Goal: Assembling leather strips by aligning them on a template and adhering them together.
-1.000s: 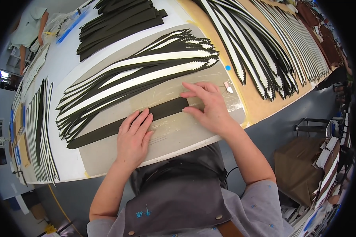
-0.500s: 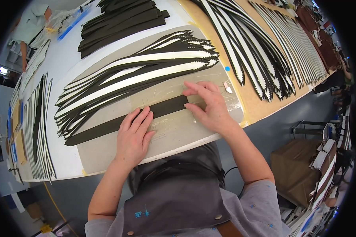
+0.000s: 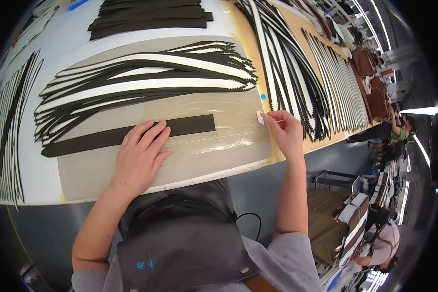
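Observation:
A flat dark strip (image 3: 192, 125) lies across the grey mat (image 3: 97, 180), its square end to the right and its tapered end to the left. My left hand (image 3: 137, 158) rests on the strip with fingers stretched out, pressing it down. Beyond the strip's square end, my right hand (image 3: 288, 135) is closed in a pinch at the mat's right side. Its fingertips are beside a small white piece (image 3: 261, 119), from which a thin thread-like line runs left. Whatever the pinch holds is too small to make out.
Behind the strip lies a bundle of black-and-white strips (image 3: 146, 85) with jagged ends. More such strips (image 3: 297, 73) and a row of thin pale strips (image 3: 338, 82) cover the right side. Dark pieces (image 3: 151, 19) are stacked at the back. Several people work at the far right.
My right hand has left the strip's end and moved right to the small white piece, its fingers closing into a pinch. My left hand stays on the strip. The view has shifted right.

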Tool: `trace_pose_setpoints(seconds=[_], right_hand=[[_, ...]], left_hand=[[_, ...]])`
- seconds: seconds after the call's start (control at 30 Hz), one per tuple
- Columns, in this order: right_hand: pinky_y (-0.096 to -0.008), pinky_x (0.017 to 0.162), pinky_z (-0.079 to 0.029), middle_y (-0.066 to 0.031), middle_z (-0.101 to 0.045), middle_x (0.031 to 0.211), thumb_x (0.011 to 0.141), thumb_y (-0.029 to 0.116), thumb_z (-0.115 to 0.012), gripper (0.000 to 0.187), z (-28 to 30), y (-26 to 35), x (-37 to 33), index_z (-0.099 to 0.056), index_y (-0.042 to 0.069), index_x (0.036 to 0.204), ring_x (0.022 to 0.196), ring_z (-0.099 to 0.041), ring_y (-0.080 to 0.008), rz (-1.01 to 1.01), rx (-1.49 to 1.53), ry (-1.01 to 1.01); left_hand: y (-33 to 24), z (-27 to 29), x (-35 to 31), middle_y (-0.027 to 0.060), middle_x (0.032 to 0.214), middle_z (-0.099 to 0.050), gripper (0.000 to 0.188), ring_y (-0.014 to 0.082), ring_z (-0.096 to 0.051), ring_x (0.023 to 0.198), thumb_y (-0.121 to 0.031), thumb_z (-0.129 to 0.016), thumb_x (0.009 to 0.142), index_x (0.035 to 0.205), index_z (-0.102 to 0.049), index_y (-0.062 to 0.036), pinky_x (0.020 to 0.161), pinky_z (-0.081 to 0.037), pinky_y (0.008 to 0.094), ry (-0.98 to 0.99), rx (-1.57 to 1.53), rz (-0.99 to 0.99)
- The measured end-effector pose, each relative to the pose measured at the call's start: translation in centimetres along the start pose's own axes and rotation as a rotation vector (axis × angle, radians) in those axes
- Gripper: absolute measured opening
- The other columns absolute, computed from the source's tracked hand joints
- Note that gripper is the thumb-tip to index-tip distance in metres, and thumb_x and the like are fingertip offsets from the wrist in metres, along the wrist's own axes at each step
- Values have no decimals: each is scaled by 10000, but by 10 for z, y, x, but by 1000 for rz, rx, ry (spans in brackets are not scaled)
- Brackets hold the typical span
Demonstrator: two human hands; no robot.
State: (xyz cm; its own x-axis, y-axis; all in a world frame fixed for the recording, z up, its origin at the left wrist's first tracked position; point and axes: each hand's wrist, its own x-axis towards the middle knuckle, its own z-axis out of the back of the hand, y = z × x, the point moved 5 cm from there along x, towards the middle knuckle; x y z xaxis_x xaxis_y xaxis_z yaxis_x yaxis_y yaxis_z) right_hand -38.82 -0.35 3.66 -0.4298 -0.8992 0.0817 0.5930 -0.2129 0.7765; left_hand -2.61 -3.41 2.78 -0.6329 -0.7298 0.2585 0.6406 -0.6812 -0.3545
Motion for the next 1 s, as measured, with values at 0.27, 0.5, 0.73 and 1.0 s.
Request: trace_pose_setpoints(seconds=[0.27, 0.5, 0.73, 1.0], right_hand=[[-241, 607, -493, -23, -687, 756, 859, 163, -810, 190, -11, -2, -2, -730, 3, 923, 657, -596, -78, -78, -148, -14], [-207, 677, -512, -27, -701, 827, 895, 34, -762, 98, -9, 29, 0, -679, -15, 914, 738, -640, -68, -8, 376, 33], [-208, 703, -528, -31, -720, 894, 918, 23, -738, 144, -61, 93, 1, -720, -11, 1057, 776, -651, -68, 102, 644, 299], [-208, 661, -506, 2, -693, 865, 946, 84, -729, 115, -133, 110, -17, -703, 16, 1035, 735, -618, -54, -30, 840, 699]], left_hand=[[0, 0, 1, 54, 1449, -554, 478, 304, -454, 1367, -208, -684, 915, 1367, -604, -75, 1131, -389, 464, 6, -34, 15], [-1, 1, 3, 60, 1443, -559, 487, 309, -458, 1366, -208, -690, 911, 1371, -604, -75, 1123, -391, 465, 30, 1, 25], [-1, -2, 3, 70, 1451, -557, 539, 321, -478, 1357, -171, -713, 875, 1390, -594, -68, 1123, -390, 460, 62, 25, 25], [-4, 0, 5, 67, 1419, -569, 523, 312, -483, 1338, -219, -729, 879, 1370, -611, -84, 1101, -406, 468, 52, 63, 13]])
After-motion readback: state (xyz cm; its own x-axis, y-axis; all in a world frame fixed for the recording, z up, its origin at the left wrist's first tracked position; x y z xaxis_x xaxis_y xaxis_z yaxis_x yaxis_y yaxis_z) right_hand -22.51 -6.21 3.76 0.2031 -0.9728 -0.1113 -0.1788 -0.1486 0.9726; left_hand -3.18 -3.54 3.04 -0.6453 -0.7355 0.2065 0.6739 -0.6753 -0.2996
